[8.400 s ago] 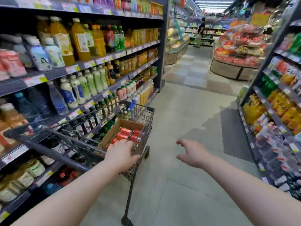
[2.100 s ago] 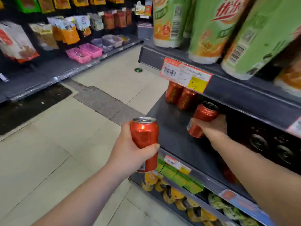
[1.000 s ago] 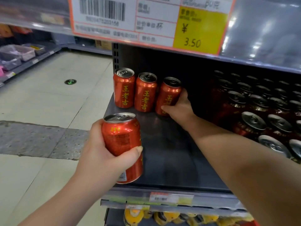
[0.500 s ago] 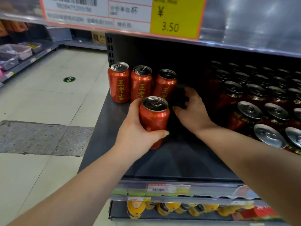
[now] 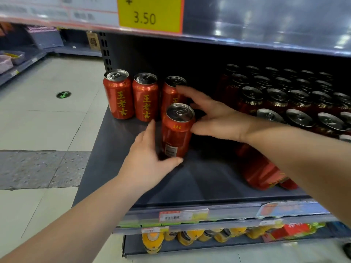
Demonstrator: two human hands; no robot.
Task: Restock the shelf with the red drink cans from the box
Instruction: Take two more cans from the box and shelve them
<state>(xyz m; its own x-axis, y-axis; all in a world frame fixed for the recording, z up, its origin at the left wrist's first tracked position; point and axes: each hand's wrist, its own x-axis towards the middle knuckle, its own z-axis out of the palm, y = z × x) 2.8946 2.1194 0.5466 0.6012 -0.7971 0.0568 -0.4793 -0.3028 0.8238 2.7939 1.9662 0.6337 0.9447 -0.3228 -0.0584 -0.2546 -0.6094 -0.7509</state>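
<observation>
**Q:** Item: red can (image 5: 177, 130). Where is it logged?
**A:** Stood upright on the shelf (image 5: 117, 164), just before the third of the row of three cans (image 5: 145, 97).
**Q:** Entry for the left hand (image 5: 148, 162)?
**A:** Cupped beside the can. Fingers are held straight and together, a gap is seen at its left side, and the thumb is laid against the base.
**Q:** And the right hand (image 5: 216, 120)?
**A:** Fingers are spread, and the thumb is set against the can's upper right.

Bare shelf (image 5: 209, 177) is lying open at the front. Three cans (image 5: 145, 97) are blocking the back-left; packed cans (image 5: 277, 101) are crowding the right
</observation>
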